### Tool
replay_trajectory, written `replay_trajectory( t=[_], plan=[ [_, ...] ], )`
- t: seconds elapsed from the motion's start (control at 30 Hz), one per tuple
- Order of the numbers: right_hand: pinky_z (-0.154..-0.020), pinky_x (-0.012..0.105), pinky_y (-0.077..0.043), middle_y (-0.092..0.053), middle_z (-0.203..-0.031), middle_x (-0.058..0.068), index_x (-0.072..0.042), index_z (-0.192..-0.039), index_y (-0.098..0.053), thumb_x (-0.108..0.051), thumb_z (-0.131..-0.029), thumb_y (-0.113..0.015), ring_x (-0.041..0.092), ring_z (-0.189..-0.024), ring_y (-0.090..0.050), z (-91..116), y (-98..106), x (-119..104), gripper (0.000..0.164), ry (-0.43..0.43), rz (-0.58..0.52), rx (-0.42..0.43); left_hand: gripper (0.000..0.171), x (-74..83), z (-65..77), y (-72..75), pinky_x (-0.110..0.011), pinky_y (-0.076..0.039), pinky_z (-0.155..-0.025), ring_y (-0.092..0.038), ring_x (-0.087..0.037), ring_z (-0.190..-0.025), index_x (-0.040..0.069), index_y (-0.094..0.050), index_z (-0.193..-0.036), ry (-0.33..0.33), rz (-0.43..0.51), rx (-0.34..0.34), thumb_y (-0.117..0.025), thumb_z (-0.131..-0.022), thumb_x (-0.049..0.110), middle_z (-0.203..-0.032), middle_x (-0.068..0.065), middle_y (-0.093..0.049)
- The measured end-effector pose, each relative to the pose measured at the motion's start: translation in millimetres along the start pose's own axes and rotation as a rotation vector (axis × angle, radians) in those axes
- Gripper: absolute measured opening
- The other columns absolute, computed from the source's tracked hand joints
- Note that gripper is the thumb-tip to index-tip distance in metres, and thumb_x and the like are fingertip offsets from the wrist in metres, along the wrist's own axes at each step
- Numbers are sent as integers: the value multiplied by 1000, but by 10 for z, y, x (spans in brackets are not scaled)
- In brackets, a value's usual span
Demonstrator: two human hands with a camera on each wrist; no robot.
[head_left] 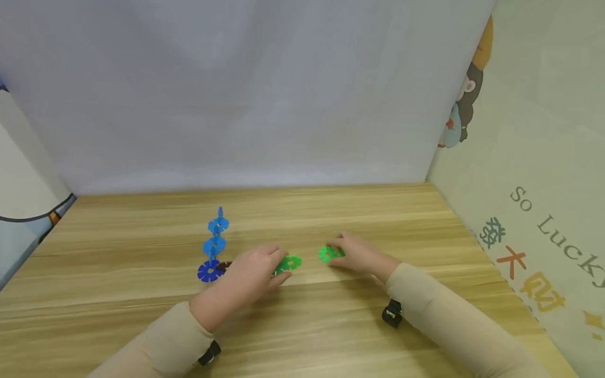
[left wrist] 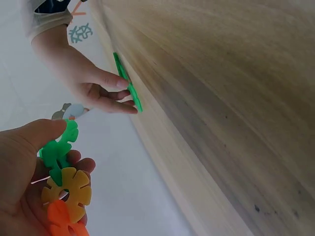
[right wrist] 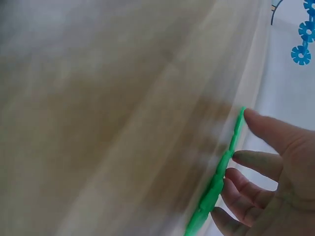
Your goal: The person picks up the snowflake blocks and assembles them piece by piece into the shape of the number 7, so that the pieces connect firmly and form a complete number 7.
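My left hand (head_left: 250, 268) grips a chain of notched plastic snowflake discs, its thumb on a green disc (left wrist: 55, 153). A yellow disc (left wrist: 74, 191) and an orange disc (left wrist: 61, 219) link on below in the left wrist view. In the head view a lighter green disc (head_left: 294, 262) sticks out past the fingertips. To the right, my right hand (head_left: 356, 254) pinches joined green discs (head_left: 326, 254) low over the table; in the right wrist view the green piece (right wrist: 216, 184) shows edge-on against thumb and fingers. A gap separates the two green ends.
Left of my left hand, a dark blue disc (head_left: 209, 271) joins a column of lighter blue discs (head_left: 215, 244) running away from me. A brown disc (head_left: 224, 265) is partly hidden by the hand. The wooden table (head_left: 331, 325) meets a pale backdrop (head_left: 255, 105) behind.
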State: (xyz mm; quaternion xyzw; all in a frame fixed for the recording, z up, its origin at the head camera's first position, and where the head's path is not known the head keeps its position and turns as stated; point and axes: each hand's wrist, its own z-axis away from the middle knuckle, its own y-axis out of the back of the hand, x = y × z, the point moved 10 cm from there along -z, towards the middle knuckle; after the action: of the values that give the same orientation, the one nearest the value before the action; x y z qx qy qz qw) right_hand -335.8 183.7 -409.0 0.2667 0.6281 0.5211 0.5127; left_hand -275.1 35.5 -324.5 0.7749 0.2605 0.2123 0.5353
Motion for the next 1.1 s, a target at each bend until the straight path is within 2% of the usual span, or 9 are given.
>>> replay_trajectory(
  t=[0.2, 0.37, 0.47, 0.57, 0.67, 0.83, 0.93, 1.1],
  plan=[
    [-86, 36, -46, -58, -107, 9, -2, -114, -61, -22, -80, -75, 21, -95, -55, -61, -17, -10, 42, -54, -2, -20, 18, -15, 7, 10, -22, -43, -51, -46, -8, -61, 9, -62, -84, 14, -38, -5, -73, -80, 23, -73, 5, -51],
    [-78, 34, -49, -62, -93, 5, -5, -103, -60, -12, -82, -72, 19, -87, -58, -48, 26, -34, 26, -54, -103, 4, 17, -8, 10, 40, -21, -39, -47, -43, -7, -59, 10, -59, -79, 5, -53, 4, -71, -80, 22, -69, 6, -48],
    [-72, 31, -50, -62, -88, 3, -6, -99, -62, -11, -87, -66, 16, -82, -59, 1, 80, -75, 14, -20, -200, 23, 19, 4, 22, 57, -21, -38, -46, -41, -7, -58, 10, -57, -77, -11, -59, 16, -72, -79, 22, -68, 6, -45],
    [-65, 29, -50, -63, -83, 1, -5, -96, -64, -14, -91, -61, 16, -77, -61, 58, 125, -106, 11, -5, -339, 19, 20, 18, 38, 75, -20, -37, -45, -40, -7, -57, 10, -57, -76, -28, -61, 29, -73, -78, 22, -68, 6, -44],
    [-65, 32, -52, -65, -81, 7, -1, -100, -64, -14, -95, -55, 19, -73, -64, 105, 159, -128, 17, -11, -521, 4, 19, 26, 41, 93, -20, -39, -45, -42, -7, -57, 11, -57, -76, -42, -66, 51, -73, -78, 21, -68, 6, -46],
    [-74, 41, -54, -67, -90, 16, 9, -124, -52, -11, -96, -52, 18, -72, -65, 180, 189, -207, 34, -17, -783, -20, 19, 60, 40, 134, -20, -39, -43, -44, -7, -56, 10, -57, -76, -77, -75, 88, -73, -78, 21, -68, 5, -47],
    [-75, 42, -53, -67, -90, 18, 11, -127, -49, -9, -96, -52, 14, -69, -63, 224, 178, -279, 37, -4, -872, -33, 19, 66, 45, 141, -20, -41, -45, -46, -8, -57, 9, -60, -79, -84, -70, 99, -74, -78, 22, -70, 4, -50],
    [-72, 36, -54, -66, -89, 18, 10, -124, -53, -8, -96, -52, 12, -68, -62, 281, 127, -405, 34, 23, -966, -71, 27, 50, 41, 126, -21, -45, -49, -49, -8, -60, 6, -66, -89, -60, -51, 94, -73, -79, 30, -77, 1, -55]
  ],
)
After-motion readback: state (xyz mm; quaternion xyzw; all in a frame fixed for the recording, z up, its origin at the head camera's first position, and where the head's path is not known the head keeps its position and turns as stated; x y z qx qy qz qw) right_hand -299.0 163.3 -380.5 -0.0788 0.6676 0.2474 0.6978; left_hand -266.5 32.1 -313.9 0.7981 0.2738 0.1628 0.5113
